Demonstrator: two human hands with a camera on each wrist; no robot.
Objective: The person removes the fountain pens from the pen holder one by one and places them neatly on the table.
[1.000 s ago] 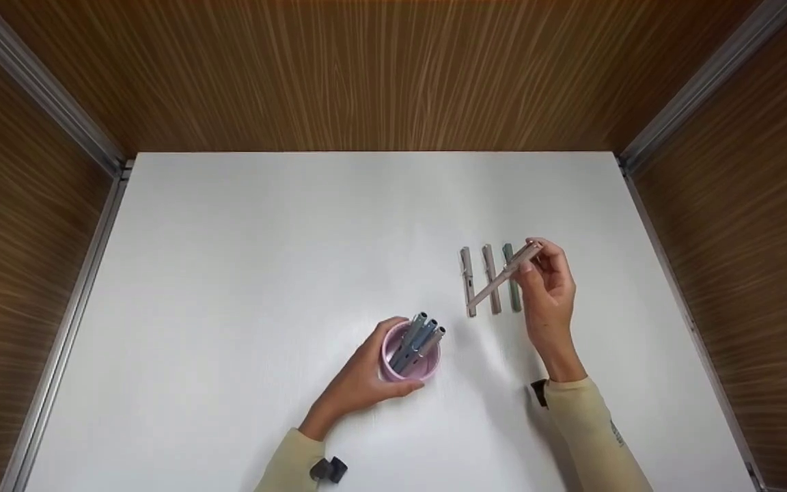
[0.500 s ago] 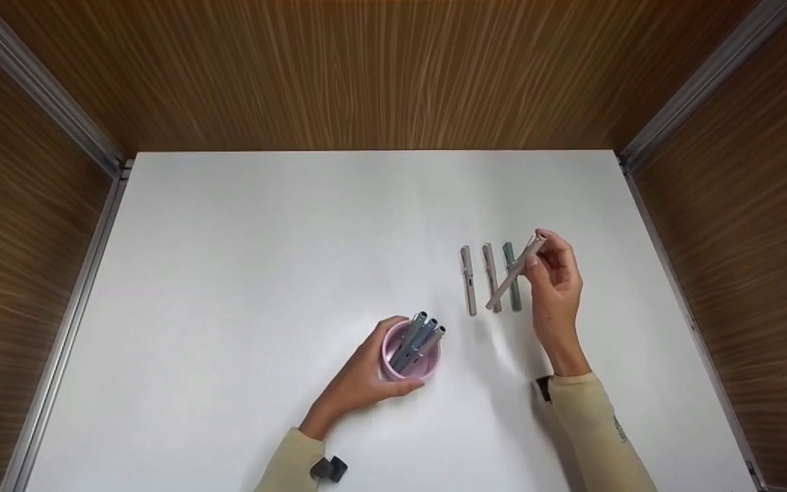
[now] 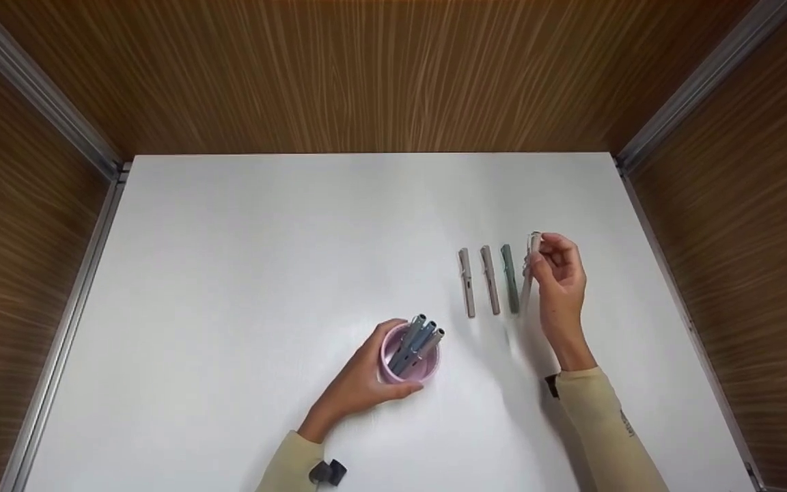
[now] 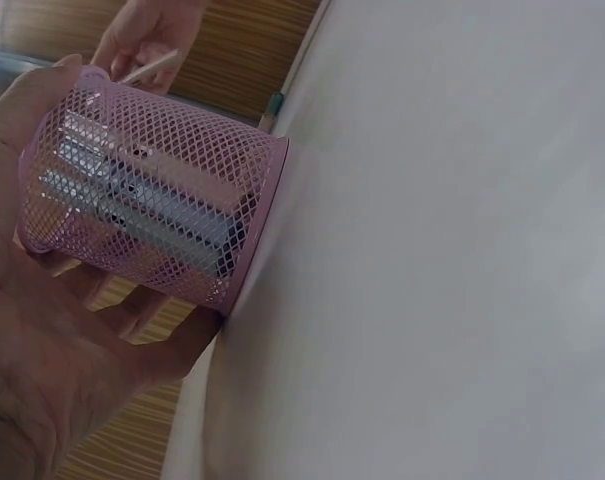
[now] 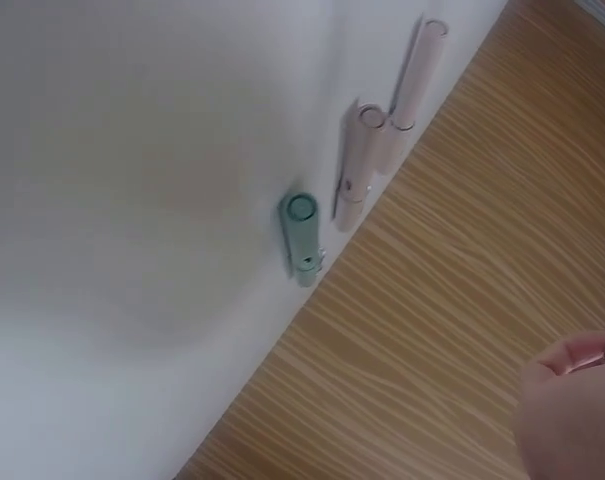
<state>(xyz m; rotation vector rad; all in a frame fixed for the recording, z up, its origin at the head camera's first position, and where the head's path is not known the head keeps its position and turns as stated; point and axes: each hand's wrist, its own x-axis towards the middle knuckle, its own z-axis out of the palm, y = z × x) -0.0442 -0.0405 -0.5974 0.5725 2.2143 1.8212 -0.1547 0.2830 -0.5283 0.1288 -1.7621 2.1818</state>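
Observation:
My left hand (image 3: 365, 376) grips a pink mesh pen cup (image 4: 162, 190) around its side, with the thumb along the near rim. Three capped pens (image 3: 415, 345) in grey, blue and pinkish tones lean inside it. Between thumb and fingers, my right hand (image 3: 561, 280) pinches a pale pinkish pen (image 3: 532, 263), clip end up, right of a row on the table. That row has a green pen (image 3: 510, 280) closest to the hand, then a pinkish pen (image 3: 490, 280) and a grey-beige pen (image 3: 467, 283). In the right wrist view, the right hand (image 5: 572, 400) shows only at the corner.
Everything sits on a white table (image 3: 243, 273). A wood-grain panel (image 3: 366, 75) rises along its back edge, and similar panels flank both sides behind metal rails (image 3: 59, 328).
My right hand has moved slightly right, and its pen has swung from slanting across the row to nearly parallel with it. The left hand and pen cup stay in place.

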